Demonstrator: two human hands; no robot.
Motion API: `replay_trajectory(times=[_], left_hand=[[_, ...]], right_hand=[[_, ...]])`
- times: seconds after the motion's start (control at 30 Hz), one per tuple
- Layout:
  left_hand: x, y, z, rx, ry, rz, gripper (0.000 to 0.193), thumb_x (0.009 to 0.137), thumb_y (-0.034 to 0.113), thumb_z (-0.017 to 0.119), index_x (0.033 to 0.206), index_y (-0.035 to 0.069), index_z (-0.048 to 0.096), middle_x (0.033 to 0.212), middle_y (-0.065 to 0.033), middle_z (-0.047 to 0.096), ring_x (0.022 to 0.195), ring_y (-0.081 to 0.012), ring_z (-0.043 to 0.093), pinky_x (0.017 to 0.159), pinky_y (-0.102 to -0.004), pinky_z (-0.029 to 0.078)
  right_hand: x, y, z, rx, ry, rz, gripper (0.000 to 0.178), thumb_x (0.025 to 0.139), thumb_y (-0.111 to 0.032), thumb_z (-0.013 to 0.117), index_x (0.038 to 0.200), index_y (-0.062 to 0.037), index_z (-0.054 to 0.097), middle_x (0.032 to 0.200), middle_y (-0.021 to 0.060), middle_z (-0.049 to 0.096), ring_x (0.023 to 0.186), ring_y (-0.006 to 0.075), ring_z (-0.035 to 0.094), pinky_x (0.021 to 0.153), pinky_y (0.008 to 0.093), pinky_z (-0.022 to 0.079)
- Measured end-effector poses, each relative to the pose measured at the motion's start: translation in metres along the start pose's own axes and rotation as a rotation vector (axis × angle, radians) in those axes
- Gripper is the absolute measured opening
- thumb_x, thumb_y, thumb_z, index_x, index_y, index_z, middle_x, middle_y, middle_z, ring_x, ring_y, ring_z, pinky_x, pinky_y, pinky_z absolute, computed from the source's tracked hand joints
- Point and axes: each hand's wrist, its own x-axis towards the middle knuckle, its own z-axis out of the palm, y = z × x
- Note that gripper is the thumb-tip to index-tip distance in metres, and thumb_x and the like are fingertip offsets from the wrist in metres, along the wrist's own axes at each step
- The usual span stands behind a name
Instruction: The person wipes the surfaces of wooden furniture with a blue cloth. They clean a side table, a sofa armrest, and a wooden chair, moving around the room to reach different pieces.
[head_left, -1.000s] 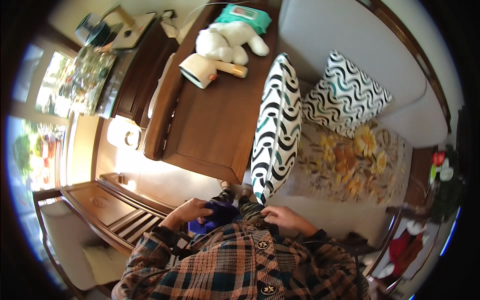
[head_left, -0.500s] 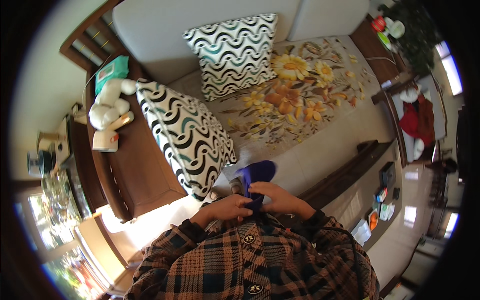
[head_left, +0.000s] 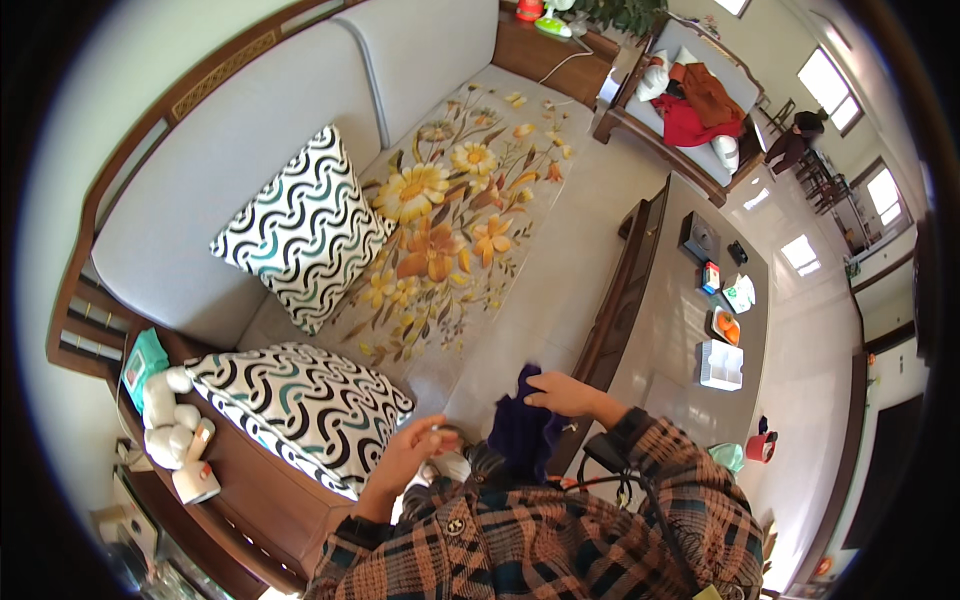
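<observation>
A dark purple piece of cloth (head_left: 522, 430) hangs in front of my body, its lower end near my plaid jacket. My right hand (head_left: 562, 394) pinches its upper edge and holds it up. My left hand (head_left: 408, 456) is raised apart from the cloth, fingers partly spread, and appears to hold nothing. Just beyond that hand, a wave-patterned cushion (head_left: 310, 410) leans by the sofa's wooden arm. Folds hide what kind of cloth article this is.
A second patterned cushion (head_left: 305, 230) rests on the sofa beside a flowered seat cover (head_left: 450, 210). White stuffed toy (head_left: 165, 425) and teal packet (head_left: 146, 357) lie on the wooden armrest. At right, the coffee table (head_left: 640, 340) bears a white divided box (head_left: 720, 365) and orange fruit (head_left: 727, 327).
My left hand has let go of the purple cloth and moved left. My right hand now holds the cloth up, hanging loosely. The view has swung toward the right, showing more of the coffee table.
</observation>
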Motion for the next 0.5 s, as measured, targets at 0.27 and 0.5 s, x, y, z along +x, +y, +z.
replay_trajectory(times=[0.27, 0.5], left_hand=[[-0.004, 0.008, -0.010, 0.052, 0.016, -0.022, 0.045, 0.095, 0.023, 0.056, 0.131, -0.003, 0.046, 0.113, -0.0140, 0.064, 0.099, -0.0192, 0.062, 0.087, -0.0305, 0.048], [0.018, 0.003, 0.018, 0.122, -0.014, 0.002, 0.065, 0.093, 0.027, 0.060, 0.143, -0.001, 0.031, 0.143, -0.0181, 0.040, 0.127, -0.0278, 0.045, 0.097, -0.0358, 0.044]], right_hand=[[-0.045, -0.004, -0.003, 1.003, 0.333, -0.040, 0.026, 0.094, -0.014, 0.054, 0.114, 0.0019, 0.060, 0.093, -0.0007, 0.060, 0.082, 0.0094, 0.052, 0.076, 0.0261, 0.045], [-0.056, -0.035, 0.016, 1.427, 0.231, -0.192, 0.033, 0.097, -0.023, 0.054, 0.122, -0.0011, 0.057, 0.103, -0.0003, 0.061, 0.090, 0.0080, 0.055, 0.079, 0.0254, 0.047]])
